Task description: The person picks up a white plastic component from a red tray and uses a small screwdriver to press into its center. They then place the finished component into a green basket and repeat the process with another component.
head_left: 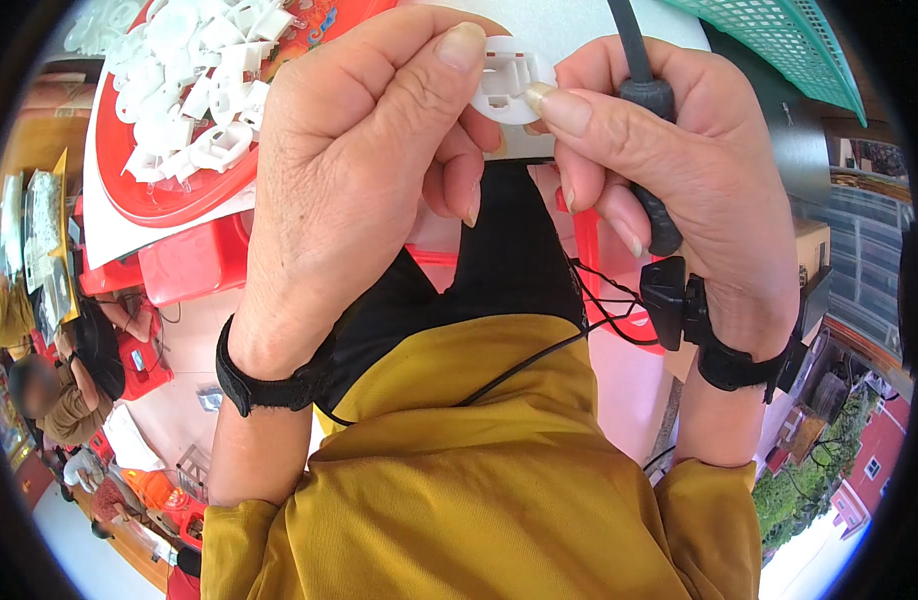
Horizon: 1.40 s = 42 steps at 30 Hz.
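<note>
Between my two hands is a small round white plastic part (498,95) with rectangular slots and raised ribs. My left hand (354,150) pinches its left rim between thumb and fingers. On the opposite rim, the thumb of my right hand (669,140) presses. A black rod-shaped tool (648,95) with a thicker grip also runs through the right hand's curled fingers; its upper end leaves the picture, so its exact kind cannot be told. Left of my hands, a red tray (129,190) bears a heap of similar white plastic parts (194,75).
A white tabletop (569,22) lies under the tray. At the upper right stands a green perforated basket (789,40). Red plastic stools (194,262) are below the table. A black cable (524,365) crosses my lap. Other people (64,395) sit farther off at the left.
</note>
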Tool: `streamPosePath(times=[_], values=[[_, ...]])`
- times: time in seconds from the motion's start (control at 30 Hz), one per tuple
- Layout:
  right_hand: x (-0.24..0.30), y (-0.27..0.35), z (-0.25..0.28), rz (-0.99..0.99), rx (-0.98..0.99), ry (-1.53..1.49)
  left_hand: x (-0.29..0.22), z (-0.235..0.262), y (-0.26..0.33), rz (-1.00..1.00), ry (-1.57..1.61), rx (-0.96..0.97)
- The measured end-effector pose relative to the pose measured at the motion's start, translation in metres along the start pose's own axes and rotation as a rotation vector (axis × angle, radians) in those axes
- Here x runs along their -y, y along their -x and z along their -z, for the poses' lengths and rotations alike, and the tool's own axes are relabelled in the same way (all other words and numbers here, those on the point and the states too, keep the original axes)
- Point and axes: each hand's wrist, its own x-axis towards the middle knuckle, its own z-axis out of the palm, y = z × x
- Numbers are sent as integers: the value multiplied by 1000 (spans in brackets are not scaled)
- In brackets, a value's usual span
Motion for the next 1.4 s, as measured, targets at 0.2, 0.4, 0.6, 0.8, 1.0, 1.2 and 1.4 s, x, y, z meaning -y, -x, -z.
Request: streamPosePath(times=[0.2, 0.4, 0.6, 0.8, 1.0, 1.2, 1.4], values=[[-5, -1, 3, -10, -2, 8, 1, -2, 1, -8, 24, -84], [-4, -2, 0, 20, 14, 64, 6, -5, 4, -76, 48, -58], [-9, -5, 4, 77, 52, 110, 4, -6, 4, -66, 44, -58], [-25, -9, 16, 11, 88, 54, -15, -9, -4, 61, -282, 41], [-22, -3, 6, 30, 37, 87, 9, 0, 1, -117, 7, 16], [-9, 0, 1, 124, 85, 159, 10, -3, 5, -143, 31, -27], [-28, -12, 9, 395, 43, 528, 14, -9, 4, -166, -12, -49]])
